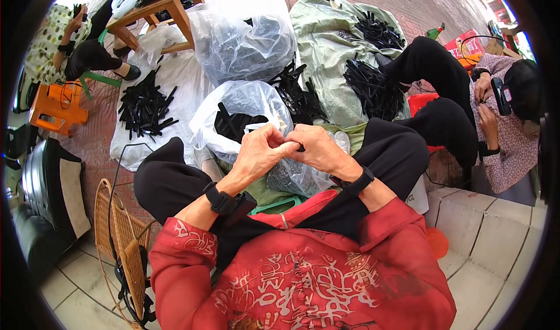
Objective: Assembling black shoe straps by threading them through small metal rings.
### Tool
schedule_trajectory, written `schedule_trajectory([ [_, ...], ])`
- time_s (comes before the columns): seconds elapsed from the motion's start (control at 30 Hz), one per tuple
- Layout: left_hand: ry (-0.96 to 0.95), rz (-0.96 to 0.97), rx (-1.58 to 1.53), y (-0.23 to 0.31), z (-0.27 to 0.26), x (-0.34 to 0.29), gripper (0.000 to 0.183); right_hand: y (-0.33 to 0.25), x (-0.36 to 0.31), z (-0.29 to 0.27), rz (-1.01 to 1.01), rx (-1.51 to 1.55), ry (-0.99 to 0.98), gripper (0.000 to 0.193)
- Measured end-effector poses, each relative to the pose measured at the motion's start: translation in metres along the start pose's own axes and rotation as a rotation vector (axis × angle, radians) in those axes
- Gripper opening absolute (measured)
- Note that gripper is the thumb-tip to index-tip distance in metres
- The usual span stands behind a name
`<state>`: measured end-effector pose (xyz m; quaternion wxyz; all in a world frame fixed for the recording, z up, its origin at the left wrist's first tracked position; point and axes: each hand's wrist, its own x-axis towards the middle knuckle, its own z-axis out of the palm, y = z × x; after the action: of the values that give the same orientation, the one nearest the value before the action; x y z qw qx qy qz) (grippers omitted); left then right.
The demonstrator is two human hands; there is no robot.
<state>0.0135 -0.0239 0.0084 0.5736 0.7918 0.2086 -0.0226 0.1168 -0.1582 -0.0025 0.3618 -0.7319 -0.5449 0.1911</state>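
Note:
My left hand (pixel 258 149) and my right hand (pixel 318 147) meet in front of me, fingertips pressed together in a pinch. Between them a bit of a small black piece (pixel 301 148) shows; the fingers cover most of it, so its kind is hidden. Just beyond the hands stands an open clear plastic bag (pixel 205 123) holding black strips (pixel 233 123). Below my hands, between my knees, sits another clear bag (pixel 291 177) with dark small contents I cannot make out.
Black strips lie in piles on a white sheet (pixel 189 76) and a green sheet (pixel 321 67). A large filled plastic bag (pixel 245 47) stands behind. A wicker chair (pixel 119 236) is at left, a tiled step (pixel 490 231) at right. Two other people sit on either side.

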Motion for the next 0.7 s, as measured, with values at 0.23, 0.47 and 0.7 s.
schedule_trajectory([
  [0.23, -0.258, -0.235, -0.454, -0.012, -0.007, -0.001, 0.012, -0.001, -0.001, -0.008, -0.045, 0.117, 0.026, 0.021],
  [0.47, -0.313, -0.218, -0.448, -0.008, -0.011, -0.006, 0.01, -0.009, 0.001, -0.017, -0.15, 0.028, 0.072, 0.023],
  [0.7, -0.352, -0.246, -0.574, -0.008, -0.018, -0.01, 0.011, 0.0, 0.001, -0.019, -0.174, 0.137, 0.045, 0.029],
])
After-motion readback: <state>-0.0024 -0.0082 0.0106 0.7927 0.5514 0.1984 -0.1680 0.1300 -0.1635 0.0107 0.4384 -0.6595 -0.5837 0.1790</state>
